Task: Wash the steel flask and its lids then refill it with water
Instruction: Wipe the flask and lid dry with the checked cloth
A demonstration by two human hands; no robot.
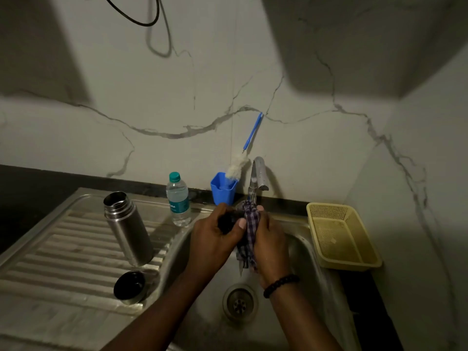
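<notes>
I see the cylindrical brushed-steel flask point(128, 230) upright, uncapped, on the sink's ribbed drainboard; its round steel outer lid w/ dark inside point(130, 287) lies mouth-up just in front.

I see a dim kitchen corner. A pale marble-look wall point(177, 97) with grey veins rises behind a dark counter point(22, 193). 1 black cable point(141, 20) loops down the wall. A cabinet's shadow point(354, 46) darkens the upper right.
</notes>
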